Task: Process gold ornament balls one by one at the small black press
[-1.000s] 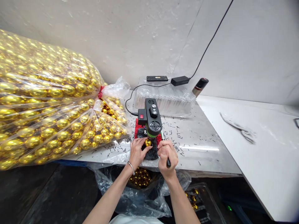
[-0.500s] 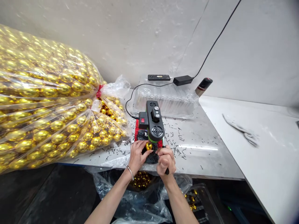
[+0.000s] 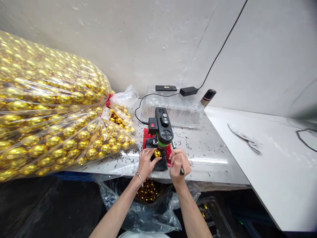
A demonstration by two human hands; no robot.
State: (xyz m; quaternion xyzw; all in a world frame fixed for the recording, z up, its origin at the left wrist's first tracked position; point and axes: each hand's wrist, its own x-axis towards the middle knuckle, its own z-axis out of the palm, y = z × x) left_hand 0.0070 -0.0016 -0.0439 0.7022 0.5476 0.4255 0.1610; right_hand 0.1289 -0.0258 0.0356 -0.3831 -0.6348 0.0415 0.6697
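Observation:
A gold ball (image 3: 157,153) is pinched between the thumb and fingers of my left hand (image 3: 146,161), just below the head of a black and green machine (image 3: 163,127). The machine stands over a black pad (image 3: 161,162) on a red mat (image 3: 147,133). To its right, my right hand (image 3: 180,162) is wrapped round a lever (image 3: 182,171), whose black end pokes out below the fist. My left wrist wears a bracelet.
A big clear bag of gold balls (image 3: 54,115) lies left. Behind the machine are a clear plastic tray (image 3: 178,112), a power adapter (image 3: 189,91) and a bottle (image 3: 208,96). An open bag of gold balls (image 3: 148,191) hangs below the table edge (image 3: 223,180).
My right hand and the lever have swung slightly right, away from the machine. My left hand still holds the ball at the machine head. The camera view has shifted a little.

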